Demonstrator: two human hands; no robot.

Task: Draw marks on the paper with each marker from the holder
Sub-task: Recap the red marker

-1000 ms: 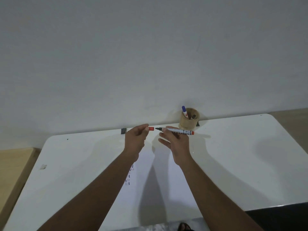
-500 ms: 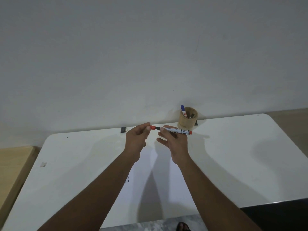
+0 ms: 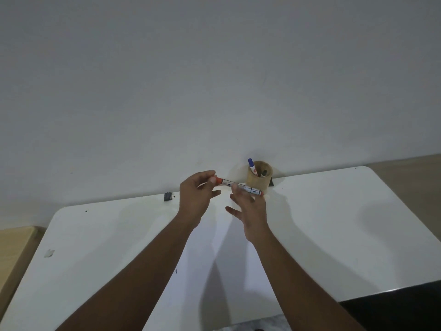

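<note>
White table (image 3: pixel 334 235) with rounded corners, pushed against a plain pale wall (image 3: pixel 214 68). Paper (image 3: pixel 214 271) lies flat on it between the forearms, white on white, edges hard to trace; one small dark mark (image 3: pixel 176 271) shows near the left forearm.

Marker (image 3: pixel 241 187) held in the air above the table's far edge, both hands on it. Long axis runs nearly level, left to right, right end dipping slightly. Orange cap (image 3: pixel 219 180) sits on the left end; a small orange plug closes the right end. White barrel with dark print.

Left hand (image 3: pixel 194 197): thumb and fingertips pinched on the cap end, other fingers loosely curled. Right hand (image 3: pixel 250 209): fingers mostly spread and extended, the barrel resting across the upper fingers with a fingertip over it (how firm the hold is, cannot tell).

Holder (image 3: pixel 259 179): tan round cup, upright, at the back edge near the wall, just behind the marker's right end. Inside: one marker with a blue cap (image 3: pixel 251 163) leaning left and sticking above the rim, plus a dark-topped one (image 3: pixel 263 174) lower down.

Small dark block (image 3: pixel 168 196) at the table's back edge, left of the hands. Bit of tape or scrap (image 3: pixel 49 253) near the left edge.
</note>
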